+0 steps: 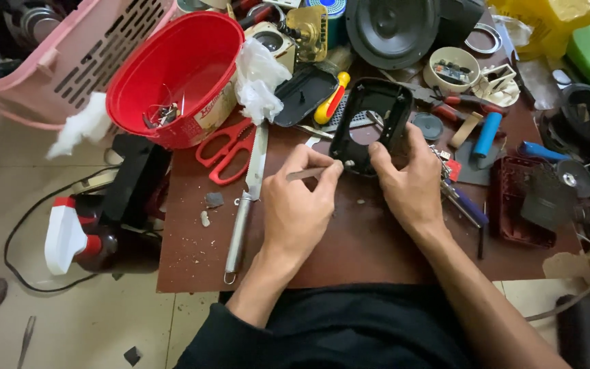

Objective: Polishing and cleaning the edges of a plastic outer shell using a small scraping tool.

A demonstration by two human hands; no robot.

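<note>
Head cam: black frame (370,126) stands tilted mid worktop (322,246), scissors (227,150) at its 9 o'clock. Right hand (411,181) grips its lower edge, left hand (295,205) pinches a thin tool (306,173) w/ tip at the frame. Prob stiff, light plastic, so hold by the rim.

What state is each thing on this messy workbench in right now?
Black plastic housing: open, tilted up, gripped by right hand.
Thin tool: pinched in left hand, tip at housing.
Red basin: tipped, few small parts inside.
Red scissors: lying closed.
Serrated knife: lying flat.
Spray bottle: on its side.
</note>
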